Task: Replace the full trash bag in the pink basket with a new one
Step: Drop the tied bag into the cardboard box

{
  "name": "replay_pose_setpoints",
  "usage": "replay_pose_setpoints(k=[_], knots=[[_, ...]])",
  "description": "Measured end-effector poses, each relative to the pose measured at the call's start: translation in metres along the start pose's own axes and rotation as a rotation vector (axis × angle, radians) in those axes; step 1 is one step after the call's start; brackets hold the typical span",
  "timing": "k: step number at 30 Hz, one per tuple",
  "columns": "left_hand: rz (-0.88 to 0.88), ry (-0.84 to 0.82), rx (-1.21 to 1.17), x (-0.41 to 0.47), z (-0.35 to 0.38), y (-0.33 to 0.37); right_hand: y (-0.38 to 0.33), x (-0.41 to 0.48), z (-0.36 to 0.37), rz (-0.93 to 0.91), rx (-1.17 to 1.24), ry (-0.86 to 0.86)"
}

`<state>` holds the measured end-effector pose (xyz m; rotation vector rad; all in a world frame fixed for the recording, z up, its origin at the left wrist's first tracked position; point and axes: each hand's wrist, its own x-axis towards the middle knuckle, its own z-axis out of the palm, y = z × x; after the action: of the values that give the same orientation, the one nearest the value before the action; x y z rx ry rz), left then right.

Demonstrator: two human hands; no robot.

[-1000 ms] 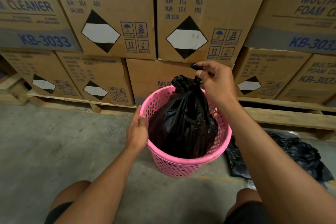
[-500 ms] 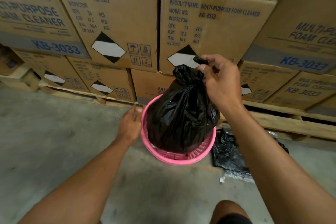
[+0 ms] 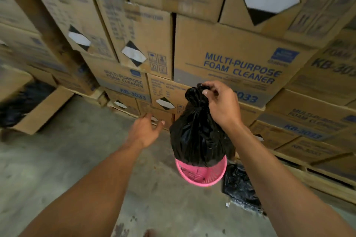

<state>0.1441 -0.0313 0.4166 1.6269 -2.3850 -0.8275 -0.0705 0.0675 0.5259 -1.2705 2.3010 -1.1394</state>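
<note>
Head camera looks down at a concrete floor (image 3: 57, 169) in front of stacked cardboard cartons (image 3: 231, 59) printed "MULTI-PURPOSE FOAM CLEANER" and "KB-3033". The right hand (image 3: 221, 104) is closed around the knotted neck of a full black trash bag (image 3: 198, 136), pinching the tied top between thumb and fingers. The bag hangs from that grip, its bulging bottom covering the far part of the mouth of the pink basket (image 3: 202, 174); whether the bag's underside is clear of the rim or touching it cannot be told from this angle. The basket stands on the floor close to the cartons. The left hand (image 3: 146, 131) is open, fingers spread and loose, holding nothing, in the air to the left of the bag and apart from both bag and basket. Just right of the basket, crumpled black plastic (image 3: 238, 192) lies on the floor. At far left an open carton (image 3: 38, 109) tilts, dark material inside.
</note>
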Motion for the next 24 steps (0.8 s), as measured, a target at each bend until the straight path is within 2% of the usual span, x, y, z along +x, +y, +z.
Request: replay_pose_setpoints(k=[5, 10, 24], knots=[[-0.046, 0.076, 0.032, -0.025, -0.108, -0.031, -0.103, 0.009, 0.013, -0.123, 0.008, -0.027], [-0.119, 0.143, 0.045, -0.048, -0.197, -0.091, -0.193, 0.009, 0.059, -0.182, 0.011, -0.093], [-0.258, 0.231, 0.102, -0.033, -0.396, -0.329, -0.407, 0.028, 0.296, -0.248, 0.145, -0.170]])
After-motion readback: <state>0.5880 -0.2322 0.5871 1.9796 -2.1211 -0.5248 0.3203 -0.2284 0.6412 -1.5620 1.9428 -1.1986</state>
